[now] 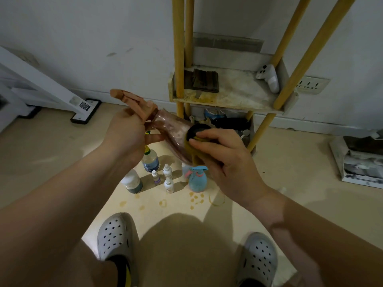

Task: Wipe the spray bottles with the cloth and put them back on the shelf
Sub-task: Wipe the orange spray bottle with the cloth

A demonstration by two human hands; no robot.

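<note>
Hands hold a pink bottle (172, 127) in the air in front of the shelf (228, 98), well above the floor (300, 172). The bottle lies tilted, its orange trigger head (132, 100) up to the left and its dark base down to the right. The left hand (126, 131) grips the neck just below the trigger, fingers curled round it, one finger stretched along the underside. The right hand (226, 156) holds a yellow cloth (195, 155) against the base, fingers close together and curled over it, thumb on the base's rim.

Below the hands, a blue bottle (198, 180), three small white bottles (167, 171), a labelled bottle (151, 161) and a white-lidded jar (132, 181) stand together on the floor. On the shelf's upper board lie a folded dark rag (205, 79) and a white controller (268, 76). Two grey clogs (116, 235) show at the bottom edge.
</note>
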